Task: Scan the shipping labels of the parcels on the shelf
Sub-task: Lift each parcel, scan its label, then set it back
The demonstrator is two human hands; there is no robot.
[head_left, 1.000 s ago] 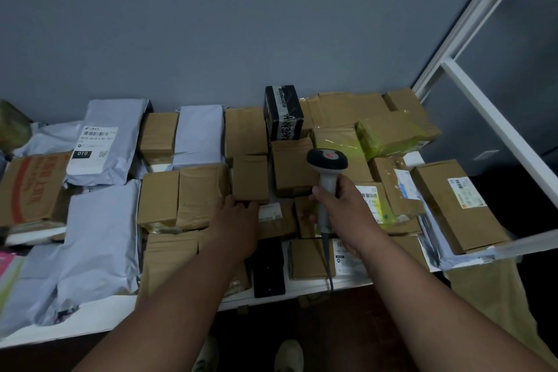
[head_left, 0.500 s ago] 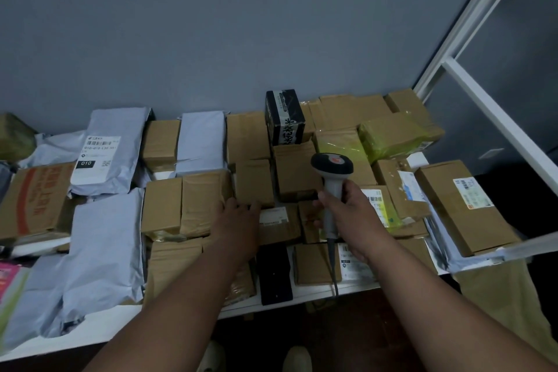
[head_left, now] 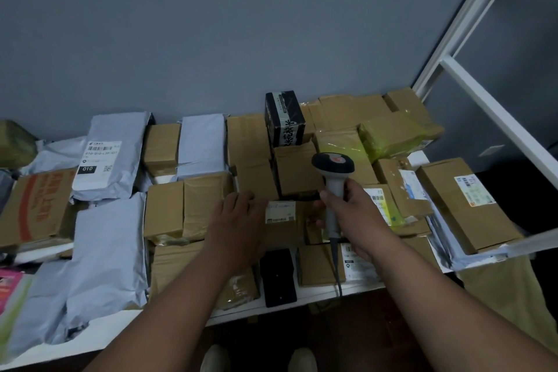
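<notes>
A white shelf (head_left: 356, 288) is packed with brown cardboard parcels and grey mailer bags. My right hand (head_left: 359, 217) grips the handle of a grey barcode scanner (head_left: 333, 166), its dark head up and its cable trailing down over the shelf edge. My left hand (head_left: 238, 223) rests with fingers spread on a small brown parcel (head_left: 283, 220); that parcel's white label (head_left: 280, 212) faces up just right of my fingers. A grey mailer (head_left: 111, 157) at the back left shows a label reading 010.
A black box (head_left: 285, 119) stands upright at the back. Yellow-taped parcels (head_left: 392, 136) lie at the back right, a labelled brown box (head_left: 465, 202) at the far right. White frame bars (head_left: 495, 117) cross the right side. A black flat item (head_left: 279, 276) lies at the front edge.
My left hand has slid a little forward onto the small parcel. The scanner and my right hand have shifted slightly right; the view has tilted a bit.
</notes>
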